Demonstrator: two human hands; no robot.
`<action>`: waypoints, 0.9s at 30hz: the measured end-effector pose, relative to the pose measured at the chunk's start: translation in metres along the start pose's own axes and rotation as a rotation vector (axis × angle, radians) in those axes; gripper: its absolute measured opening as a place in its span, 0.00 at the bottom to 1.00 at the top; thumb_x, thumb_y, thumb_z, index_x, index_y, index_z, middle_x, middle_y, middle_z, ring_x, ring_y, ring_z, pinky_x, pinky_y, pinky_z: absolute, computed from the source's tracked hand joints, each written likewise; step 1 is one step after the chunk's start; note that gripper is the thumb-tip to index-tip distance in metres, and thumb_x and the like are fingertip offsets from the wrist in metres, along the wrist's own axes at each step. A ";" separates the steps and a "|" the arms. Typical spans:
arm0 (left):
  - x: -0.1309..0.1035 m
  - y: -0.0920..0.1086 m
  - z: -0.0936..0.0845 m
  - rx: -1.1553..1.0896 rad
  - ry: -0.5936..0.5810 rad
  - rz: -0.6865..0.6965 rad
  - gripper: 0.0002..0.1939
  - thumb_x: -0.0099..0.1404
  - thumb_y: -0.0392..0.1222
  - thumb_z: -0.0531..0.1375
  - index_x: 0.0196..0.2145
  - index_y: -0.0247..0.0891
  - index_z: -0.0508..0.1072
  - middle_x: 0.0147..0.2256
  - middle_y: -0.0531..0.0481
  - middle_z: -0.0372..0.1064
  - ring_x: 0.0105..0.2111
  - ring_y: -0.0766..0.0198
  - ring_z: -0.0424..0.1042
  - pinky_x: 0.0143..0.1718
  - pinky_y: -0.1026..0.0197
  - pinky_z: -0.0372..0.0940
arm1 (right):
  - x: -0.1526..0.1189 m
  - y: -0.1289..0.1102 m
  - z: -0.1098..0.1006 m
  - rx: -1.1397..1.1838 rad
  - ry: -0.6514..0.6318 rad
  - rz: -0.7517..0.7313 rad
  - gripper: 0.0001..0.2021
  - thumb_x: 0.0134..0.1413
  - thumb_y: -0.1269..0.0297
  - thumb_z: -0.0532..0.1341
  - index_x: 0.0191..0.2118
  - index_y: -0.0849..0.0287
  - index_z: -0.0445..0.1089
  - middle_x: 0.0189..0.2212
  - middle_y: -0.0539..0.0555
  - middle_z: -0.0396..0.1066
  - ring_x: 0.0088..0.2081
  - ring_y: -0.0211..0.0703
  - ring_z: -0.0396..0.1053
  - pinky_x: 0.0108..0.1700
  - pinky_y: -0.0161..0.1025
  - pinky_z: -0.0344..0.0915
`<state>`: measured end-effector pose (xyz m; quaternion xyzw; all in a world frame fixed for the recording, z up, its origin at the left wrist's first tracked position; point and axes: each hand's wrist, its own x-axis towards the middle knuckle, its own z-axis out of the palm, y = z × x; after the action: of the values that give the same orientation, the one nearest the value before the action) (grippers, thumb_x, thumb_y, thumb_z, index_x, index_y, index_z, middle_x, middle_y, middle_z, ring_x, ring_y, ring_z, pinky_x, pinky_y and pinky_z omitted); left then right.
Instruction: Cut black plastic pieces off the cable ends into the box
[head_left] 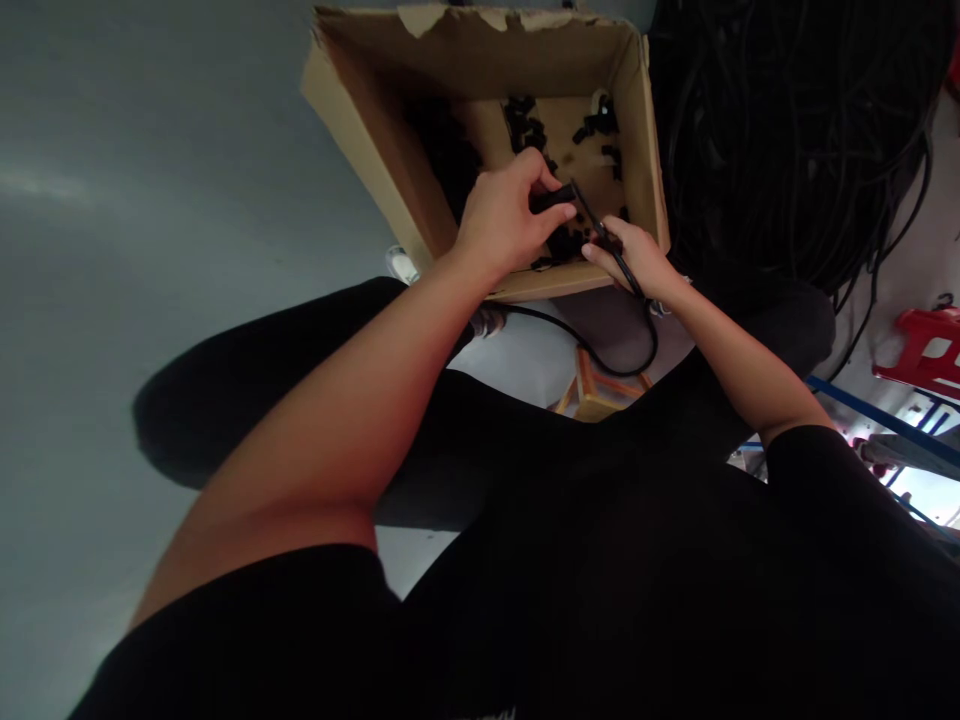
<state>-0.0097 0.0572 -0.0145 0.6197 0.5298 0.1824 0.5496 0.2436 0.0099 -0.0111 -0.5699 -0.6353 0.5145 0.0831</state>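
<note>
Above a grey floor [150, 200], an open cardboard box [375, 150] holds small black parts [529, 125]. The left hand [502, 215] pinches a black plug [553, 197] over it; the right hand [637, 260] grips its cable [622, 355]. Black cables [787, 130] are heaped beside the box.

Workshop floor; cable heap [787, 140], cardboard box [375, 150] of plugs

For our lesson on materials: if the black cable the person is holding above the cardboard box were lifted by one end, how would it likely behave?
The black cable would probably flop: it already sags in a loop below the right hand. It looks thin, so likely light. The black piece at its end, pinched in the left hand, seems rigid and may swing like a small weight over the cardboard box.
</note>
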 end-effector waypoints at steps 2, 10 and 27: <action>0.007 -0.006 0.004 -0.074 0.032 0.001 0.28 0.81 0.62 0.77 0.46 0.43 0.65 0.38 0.58 0.70 0.52 0.63 0.68 0.55 0.56 0.61 | 0.002 0.007 0.003 0.061 -0.014 -0.013 0.37 0.79 0.19 0.64 0.57 0.53 0.73 0.44 0.57 0.80 0.50 0.58 0.85 0.59 0.59 0.88; 0.017 -0.015 0.012 -0.438 -0.087 0.016 0.49 0.59 0.85 0.84 0.51 0.44 0.70 0.45 0.57 0.78 0.51 0.63 0.70 0.58 0.53 0.69 | 0.018 0.031 0.012 0.161 0.065 -0.050 0.41 0.79 0.14 0.54 0.59 0.51 0.69 0.54 0.58 0.77 0.52 0.50 0.78 0.55 0.53 0.86; 0.007 -0.006 0.023 -0.537 0.003 -0.109 0.36 0.44 0.65 0.90 0.39 0.55 0.76 0.32 0.55 0.80 0.60 0.42 0.78 0.61 0.38 0.76 | 0.013 0.043 0.012 0.020 -0.082 -0.229 0.27 0.84 0.43 0.68 0.71 0.54 0.66 0.66 0.66 0.80 0.63 0.58 0.82 0.74 0.64 0.81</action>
<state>0.0088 0.0513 -0.0303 0.4223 0.4958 0.2875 0.7023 0.2585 0.0059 -0.0545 -0.4715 -0.6938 0.5307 0.1209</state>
